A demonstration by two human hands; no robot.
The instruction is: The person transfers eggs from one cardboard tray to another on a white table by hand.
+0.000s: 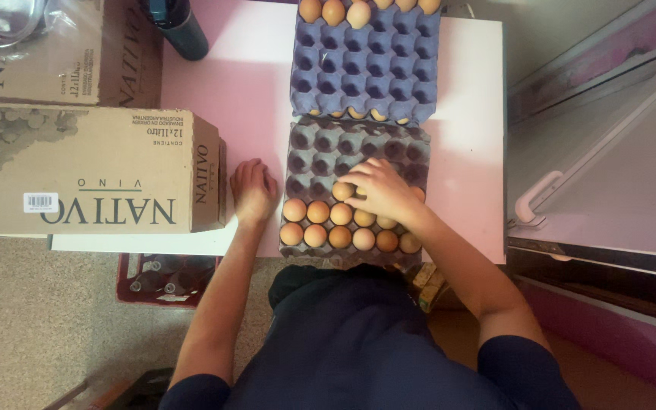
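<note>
A grey egg tray (320, 148) lies on the white table (248, 83) in front of me, its two nearest rows filled with brown eggs (317, 225). My right hand (383, 190) is over the tray's third row, fingers closed on a brown egg (343, 190). Resting flat on the table just left of the tray is my left hand (253, 189), fingers together and holding nothing. Beyond it lies a blue egg tray (366, 68), mostly bare, with a few eggs (333, 11) along its far row.
Two cardboard boxes (89, 171) stand on the table's left side, with a dark bottle (180, 26) behind them. A red crate of bottles (162, 279) sits on the floor below. A pale appliance lid with a handle (540, 197) is on the right.
</note>
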